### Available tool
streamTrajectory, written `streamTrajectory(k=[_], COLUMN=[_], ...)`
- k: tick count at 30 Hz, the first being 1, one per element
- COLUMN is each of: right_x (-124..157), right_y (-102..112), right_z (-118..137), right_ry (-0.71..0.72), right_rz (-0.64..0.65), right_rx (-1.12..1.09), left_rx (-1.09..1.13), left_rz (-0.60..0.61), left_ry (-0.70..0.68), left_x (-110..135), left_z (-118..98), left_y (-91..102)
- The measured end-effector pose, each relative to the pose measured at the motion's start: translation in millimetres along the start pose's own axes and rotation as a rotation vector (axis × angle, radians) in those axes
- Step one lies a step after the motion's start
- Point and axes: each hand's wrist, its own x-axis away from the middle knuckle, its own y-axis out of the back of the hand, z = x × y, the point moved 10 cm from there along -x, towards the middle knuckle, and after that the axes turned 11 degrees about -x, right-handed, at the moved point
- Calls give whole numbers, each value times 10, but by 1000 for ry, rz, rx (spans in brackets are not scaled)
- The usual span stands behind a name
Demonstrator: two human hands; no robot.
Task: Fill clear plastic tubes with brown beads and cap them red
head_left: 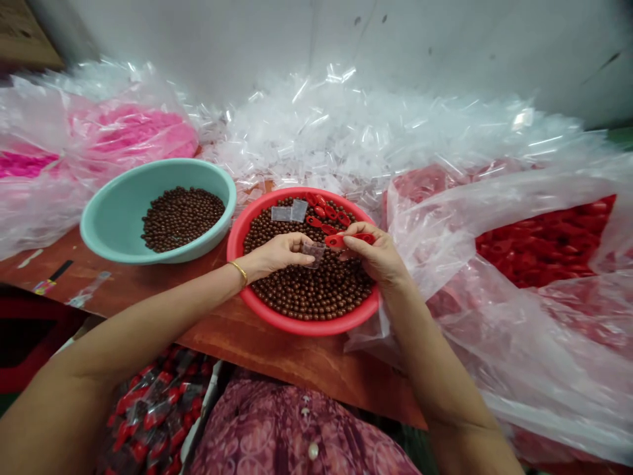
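Left hand: fingers pinched closed on one small clear plastic bag; its contents cannot be told. Right hand: fingers grasping one elongated glossy red plastic piece, just beside the bag. Both hands are over a round coral-red plastic basin holding a deep layer of glossy brown spheres, loose red pieces and two flat clear bags. Adjacent, on a reddish-brown wooden table: a round teal plastic basin with a further brown heap. Stock: filled clear packets with red and brown contents lie below the table edge; most spheres remain loose. Also: a heap of loose clear bags, a plastic sack of red pieces.
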Motion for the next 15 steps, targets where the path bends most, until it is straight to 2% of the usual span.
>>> streamTrajectory(k=[3,6,12,13,15], right_x=[36,105,326,350,351], right_y=[-138,-287,-643,-668,-627], right_z=[-65,-77,28,45,99], right_ry=[-58,-36,221,262,309], right_rz=[90,145,311,323,262], right_rx=[15,145,585,670,811], left_rx=[73,124,199,195,180], left_rz=[-3,-31,-127,-139,-160], left_ry=[-41,-54,-29,-35,-55], left_x=[121,233,426,445,466], left_z=[-75,-80,55,66,70], left_y=[-55,-55,20,25,27])
